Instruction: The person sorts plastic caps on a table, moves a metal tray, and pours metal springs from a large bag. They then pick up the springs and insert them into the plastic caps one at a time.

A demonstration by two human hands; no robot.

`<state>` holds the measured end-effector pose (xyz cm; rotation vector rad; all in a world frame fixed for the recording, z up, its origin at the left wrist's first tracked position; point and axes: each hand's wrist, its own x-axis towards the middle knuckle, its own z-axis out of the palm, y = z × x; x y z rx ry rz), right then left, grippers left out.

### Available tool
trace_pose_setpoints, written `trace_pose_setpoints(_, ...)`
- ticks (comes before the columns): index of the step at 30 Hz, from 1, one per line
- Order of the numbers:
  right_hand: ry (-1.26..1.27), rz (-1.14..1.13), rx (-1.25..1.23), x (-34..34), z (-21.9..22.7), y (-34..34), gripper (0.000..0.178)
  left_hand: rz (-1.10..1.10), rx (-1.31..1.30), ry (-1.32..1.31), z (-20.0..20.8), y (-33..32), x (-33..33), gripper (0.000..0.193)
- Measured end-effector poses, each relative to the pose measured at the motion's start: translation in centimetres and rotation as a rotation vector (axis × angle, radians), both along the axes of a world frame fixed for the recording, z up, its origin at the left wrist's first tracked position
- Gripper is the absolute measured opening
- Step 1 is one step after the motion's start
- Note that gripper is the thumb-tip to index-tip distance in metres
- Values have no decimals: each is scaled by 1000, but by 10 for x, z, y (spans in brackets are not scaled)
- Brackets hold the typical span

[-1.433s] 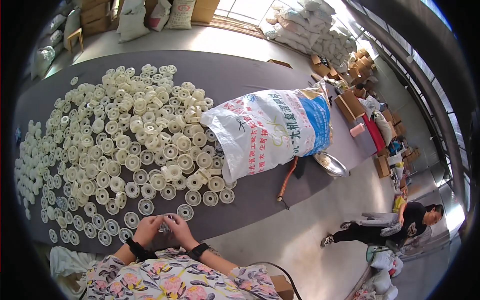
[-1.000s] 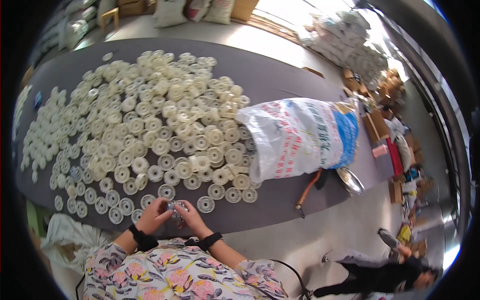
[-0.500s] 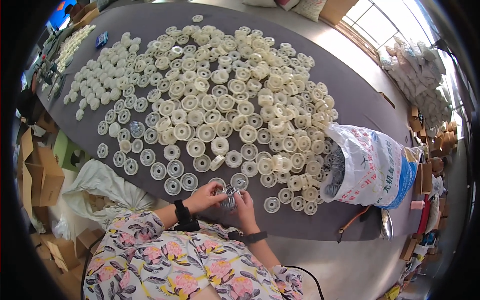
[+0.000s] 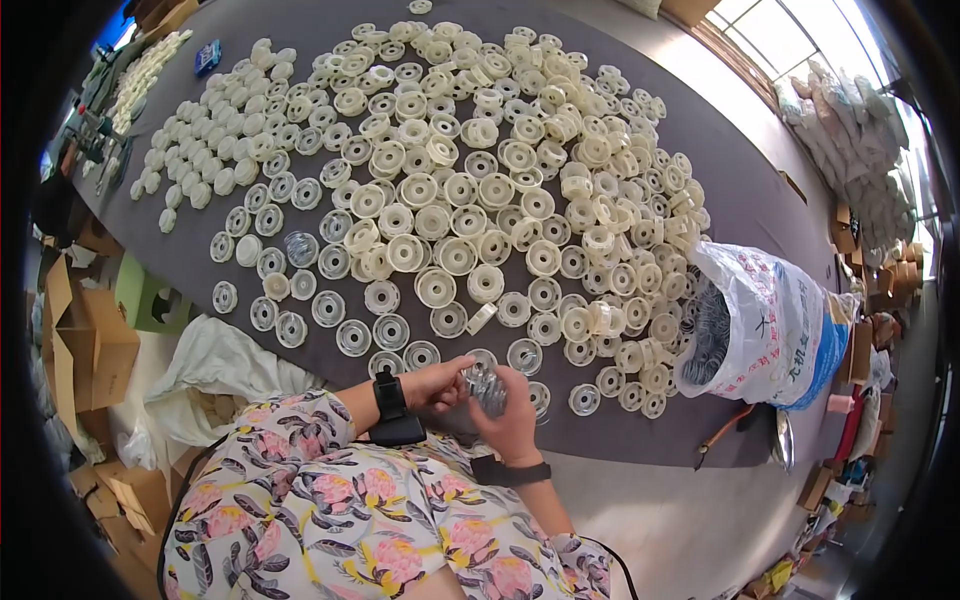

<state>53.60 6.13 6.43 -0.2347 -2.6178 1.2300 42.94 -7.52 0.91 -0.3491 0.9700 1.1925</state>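
Close to the table's near edge, both my hands are at a shiny silvery bundle of coiled wire (image 4: 487,391). My right hand (image 4: 510,422) wraps round its right side. My left hand (image 4: 438,386) is closed, its fingertips pinching at the bundle's left edge; part of the fingers is hidden. Just beyond the hands lie round whitish plastic wheels with a centre hole, among them one wheel (image 4: 524,356) to the right and another (image 4: 421,356) to the left. A similar silvery wire bundle (image 4: 301,249) rests on a wheel at the left.
Pale wheels (image 4: 457,256) are heaped over the middle of the grey table (image 4: 740,200). White domed pieces (image 4: 205,160) lie at the far left. A printed white and blue sack (image 4: 765,330) with wire coils spills open at the right, near an orange-handled tool (image 4: 722,437).
The view has shifted, so the table's contents sit further right or higher. My right hand has turned and now covers more of the wire bundle; both hands still hold it.
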Motion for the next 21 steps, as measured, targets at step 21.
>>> trace_pose_setpoints(21, -171, -507, -890, 11, -21, -10, 45, -190, -321, 1712, -13, -16, -46, 46)
